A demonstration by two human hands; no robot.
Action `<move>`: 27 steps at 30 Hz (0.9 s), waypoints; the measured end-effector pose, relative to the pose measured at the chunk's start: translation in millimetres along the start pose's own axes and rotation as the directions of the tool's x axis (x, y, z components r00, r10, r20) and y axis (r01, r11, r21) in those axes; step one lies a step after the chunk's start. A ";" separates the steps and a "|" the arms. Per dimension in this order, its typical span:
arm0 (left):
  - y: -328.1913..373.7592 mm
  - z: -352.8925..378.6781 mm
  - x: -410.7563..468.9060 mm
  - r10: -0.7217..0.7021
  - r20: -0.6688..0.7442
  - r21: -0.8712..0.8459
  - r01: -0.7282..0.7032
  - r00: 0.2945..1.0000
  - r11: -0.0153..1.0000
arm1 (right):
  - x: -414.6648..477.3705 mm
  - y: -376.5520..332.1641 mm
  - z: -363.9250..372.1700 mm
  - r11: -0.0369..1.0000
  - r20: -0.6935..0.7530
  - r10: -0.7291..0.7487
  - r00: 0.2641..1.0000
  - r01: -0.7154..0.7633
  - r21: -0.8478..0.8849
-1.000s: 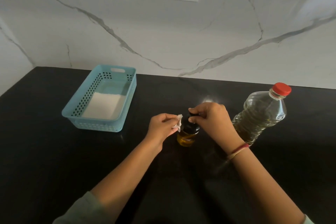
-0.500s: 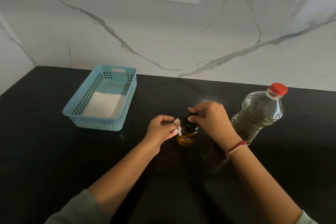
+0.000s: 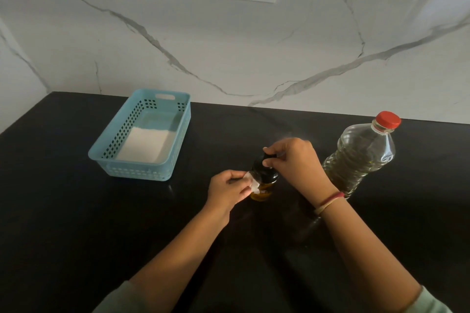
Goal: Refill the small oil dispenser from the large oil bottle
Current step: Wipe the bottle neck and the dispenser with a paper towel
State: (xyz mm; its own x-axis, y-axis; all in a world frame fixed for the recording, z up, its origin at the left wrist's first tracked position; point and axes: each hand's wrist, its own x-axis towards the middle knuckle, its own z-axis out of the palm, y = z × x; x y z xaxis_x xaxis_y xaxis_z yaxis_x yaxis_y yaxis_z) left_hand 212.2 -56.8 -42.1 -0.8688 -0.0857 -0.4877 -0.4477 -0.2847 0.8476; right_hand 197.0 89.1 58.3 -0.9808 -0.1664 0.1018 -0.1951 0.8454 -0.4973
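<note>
Big oil bottle (image 3: 361, 157) is standing capped on the counter (image 3: 76, 236), just right of the dispenser (image 3: 263, 185). Right hand (image 3: 295, 160) is gripping its black top; left hand (image 3: 229, 188) is pinching a tissue (image 3: 253, 181) against its side. Probably working the top loose, no pour yet. Next move is calling for both caps off, dispenser held upright.

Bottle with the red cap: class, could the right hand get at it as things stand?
Probably yes. The bottle stands upright just beside the right hand, with nothing between them; but that hand grips the dispenser top and must let go first.
</note>
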 end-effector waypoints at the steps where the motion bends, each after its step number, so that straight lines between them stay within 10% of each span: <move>1: 4.1 0.9 -1.1 0.008 0.013 -0.048 -0.008 1.000 0.999 | 0.2 0.2 0.2 1.000 -0.004 -0.002 1.000 0.002 0.001; 27: -27.0 7.1 -4.6 -0.083 -0.095 -0.007 0.083 0.992 0.997 | 0.5 1.1 1.8 1.000 0.008 -0.006 1.000 0.006 -0.001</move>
State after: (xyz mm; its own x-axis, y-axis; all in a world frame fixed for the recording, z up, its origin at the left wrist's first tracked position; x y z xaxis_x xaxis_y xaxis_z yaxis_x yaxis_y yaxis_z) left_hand 226.7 -41.9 -61.3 -0.8046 -0.1519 -0.5740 -0.5167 -0.2971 0.8029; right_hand 196.3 89.0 56.3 -0.9797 -0.1755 0.0973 -0.2006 0.8450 -0.4958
